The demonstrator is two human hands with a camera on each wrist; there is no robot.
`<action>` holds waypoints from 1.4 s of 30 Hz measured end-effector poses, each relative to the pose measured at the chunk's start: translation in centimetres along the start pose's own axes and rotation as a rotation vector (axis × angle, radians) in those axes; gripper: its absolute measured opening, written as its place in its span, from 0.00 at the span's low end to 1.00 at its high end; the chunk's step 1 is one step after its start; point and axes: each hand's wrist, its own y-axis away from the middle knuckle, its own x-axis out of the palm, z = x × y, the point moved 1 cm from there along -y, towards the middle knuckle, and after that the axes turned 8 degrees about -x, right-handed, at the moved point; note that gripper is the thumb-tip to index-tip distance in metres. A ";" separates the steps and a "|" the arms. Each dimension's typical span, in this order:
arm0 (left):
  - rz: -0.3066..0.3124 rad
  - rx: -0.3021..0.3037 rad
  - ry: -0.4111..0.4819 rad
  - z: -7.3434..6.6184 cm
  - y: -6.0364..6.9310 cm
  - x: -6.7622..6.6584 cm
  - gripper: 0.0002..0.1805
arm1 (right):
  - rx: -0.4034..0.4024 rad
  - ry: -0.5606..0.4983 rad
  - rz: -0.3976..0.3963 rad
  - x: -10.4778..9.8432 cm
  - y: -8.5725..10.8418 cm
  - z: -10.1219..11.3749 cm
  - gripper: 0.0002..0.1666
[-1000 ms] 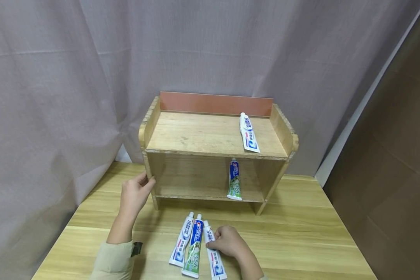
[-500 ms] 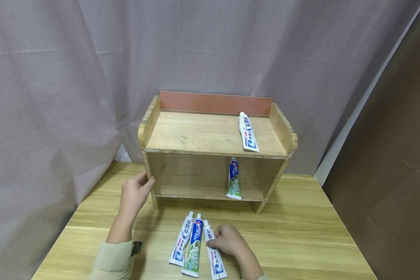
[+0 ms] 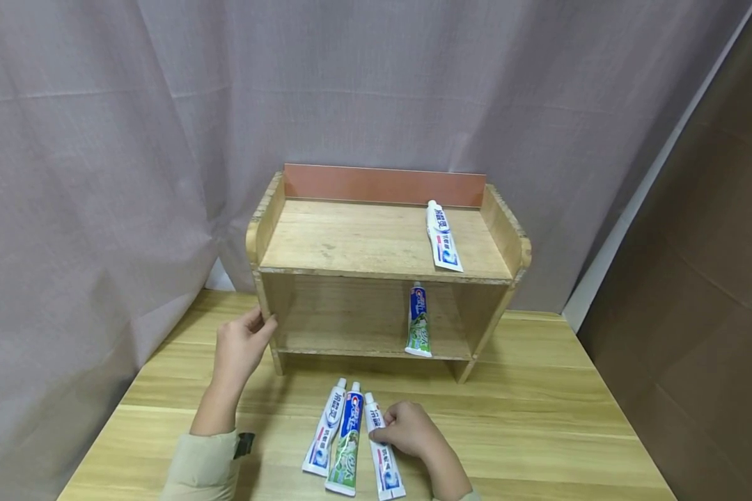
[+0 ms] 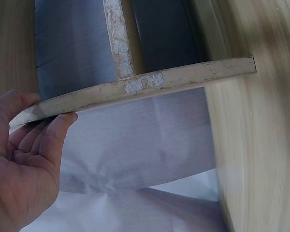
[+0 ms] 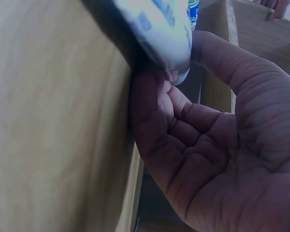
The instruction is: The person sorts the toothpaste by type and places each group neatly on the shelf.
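My left hand pinches the left side panel of a small wooden shelf; in the left wrist view thumb and fingers lie on either side of the panel's edge. With thumb and fingers, my right hand pinches the rightmost white toothpaste tube by its side, on the table. To the left of that tube lie a blue-green toothpaste tube and another white toothpaste tube, side by side. The right wrist view shows the held tube between thumb and curled fingers.
On the shelf's top board lies a white toothpaste tube, right of centre. A blue-green toothpaste tube lies on the lower board. Behind the wooden table hangs a grey curtain; a brown surface stands at the right.
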 end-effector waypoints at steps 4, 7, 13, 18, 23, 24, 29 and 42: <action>0.004 -0.008 -0.001 0.0 0.1 0.0 0.18 | -0.006 -0.009 0.012 -0.1 0.1 0.0 0.23; 0.009 -0.016 -0.004 0.0 0.2 -0.1 0.18 | -0.010 -0.016 0.016 -0.1 0.2 -0.1 0.23; 0.020 -0.032 -0.001 0.1 0.4 0.0 0.18 | -0.013 -0.030 0.014 -0.2 0.2 -0.5 0.24; 0.013 -0.036 0.000 -0.1 0.4 0.0 0.19 | -0.040 -0.064 0.015 -0.6 0.1 -0.5 0.21; 0.001 -0.035 -0.001 -0.2 0.4 0.0 0.18 | -0.028 -0.135 0.018 -0.9 -0.1 -0.2 0.17; 0.003 -0.036 -0.001 -0.2 0.4 0.0 0.18 | -0.023 -0.148 0.017 -0.8 -0.1 -0.2 0.16; 0.012 -0.044 -0.015 -0.2 0.5 0.1 0.18 | -0.017 -0.186 0.014 -0.7 0.0 -0.1 0.15; 0.016 -0.050 -0.021 -0.2 0.0 -0.1 0.18 | 0.019 -0.357 -0.016 -1.1 -0.5 0.7 0.14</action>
